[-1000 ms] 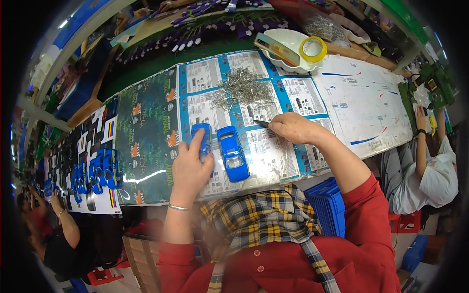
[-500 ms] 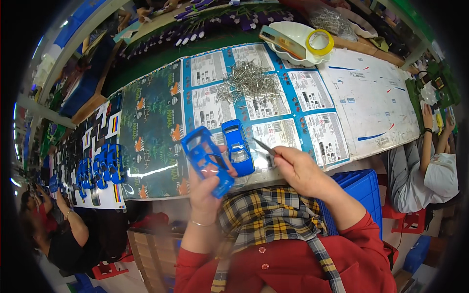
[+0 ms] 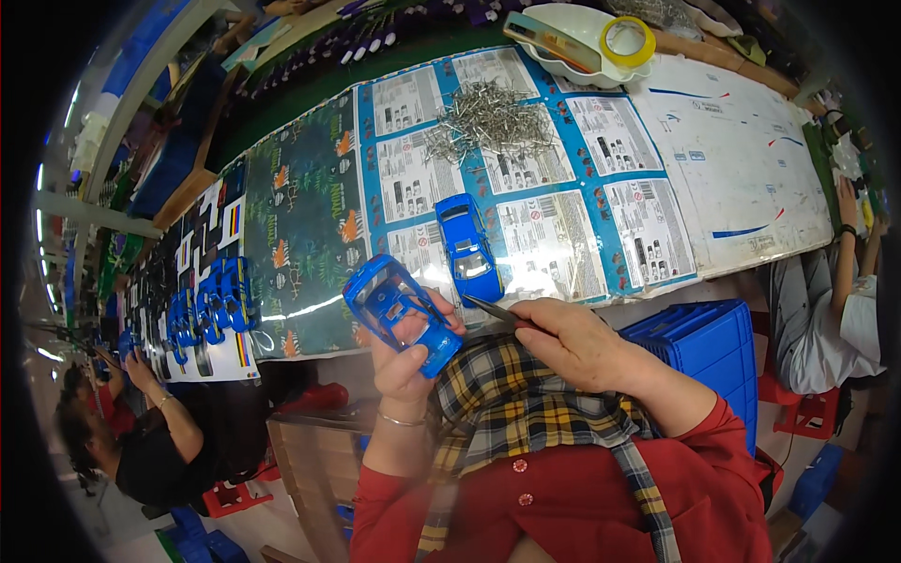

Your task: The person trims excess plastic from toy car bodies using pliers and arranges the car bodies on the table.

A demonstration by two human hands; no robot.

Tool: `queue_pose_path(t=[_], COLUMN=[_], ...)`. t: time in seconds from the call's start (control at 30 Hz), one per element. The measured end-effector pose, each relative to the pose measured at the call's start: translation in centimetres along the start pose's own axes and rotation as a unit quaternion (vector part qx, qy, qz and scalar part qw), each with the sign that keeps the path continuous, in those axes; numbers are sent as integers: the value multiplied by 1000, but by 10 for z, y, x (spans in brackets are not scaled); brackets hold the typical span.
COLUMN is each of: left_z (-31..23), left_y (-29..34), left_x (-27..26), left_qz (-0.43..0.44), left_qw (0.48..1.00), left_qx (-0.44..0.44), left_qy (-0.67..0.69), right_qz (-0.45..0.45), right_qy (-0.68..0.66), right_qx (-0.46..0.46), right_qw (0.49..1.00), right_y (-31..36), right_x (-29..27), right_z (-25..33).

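Note:
My left hand (image 3: 404, 372) grips a blue toy car body shell (image 3: 387, 293), its hollow inside turned up and its window openings showing. In my right hand (image 3: 574, 343) is a slim, dark pointed metal tool (image 3: 495, 310), perhaps tweezers, its tip aimed left toward the shell. The tip appears near the rear of a second blue toy car (image 3: 465, 246), which stands on the table just beyond my hands; I cannot tell whether they touch. Farther back lies a heap of small thin silvery metal pieces (image 3: 490, 122).
A white scalloped bowl (image 3: 560, 70) holds a long box-like thing and a yellow tape roll (image 3: 627, 41). Several blue toy cars (image 3: 221, 298) stand at the left. A blue crate (image 3: 704, 357) is beside me at the right. Other people sit at both sides.
The shell has tilted and come slightly nearer my body. My right hand has brought the tool lower, toward the shell. The whole view has shifted a little.

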State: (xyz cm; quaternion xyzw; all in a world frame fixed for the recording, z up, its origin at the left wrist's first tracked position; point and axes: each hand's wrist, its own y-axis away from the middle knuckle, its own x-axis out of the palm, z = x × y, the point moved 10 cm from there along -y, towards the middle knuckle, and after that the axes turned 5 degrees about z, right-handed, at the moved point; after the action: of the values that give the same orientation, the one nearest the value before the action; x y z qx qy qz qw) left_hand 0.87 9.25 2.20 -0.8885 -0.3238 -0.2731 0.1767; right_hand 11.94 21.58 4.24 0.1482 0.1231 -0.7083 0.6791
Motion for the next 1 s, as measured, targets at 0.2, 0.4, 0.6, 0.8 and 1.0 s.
queue_pose_path(t=[0.2,0.4,0.6,0.8,1.0], left_z=[3,-2,-10,-12,-24], left_y=[3,-2,-2,-1,0], left_x=[-1,-2,-21,-5,1], left_qz=[-4,33,-39,-28,-4], left_qw=[1000,999,998,995,991], left_qx=[-18,14,53,62,121], left_qy=[-21,-30,22,69,60], right_qz=[5,4,-19,-55,-69], right_qy=[11,42,48,202,235], right_qx=[5,16,-33,-72,-92], right_qw=[1000,999,998,975,965], right_y=[1,1,2,-2,-4], right_x=[1,0,5,18,19], right_z=[-3,-3,13,24,36])
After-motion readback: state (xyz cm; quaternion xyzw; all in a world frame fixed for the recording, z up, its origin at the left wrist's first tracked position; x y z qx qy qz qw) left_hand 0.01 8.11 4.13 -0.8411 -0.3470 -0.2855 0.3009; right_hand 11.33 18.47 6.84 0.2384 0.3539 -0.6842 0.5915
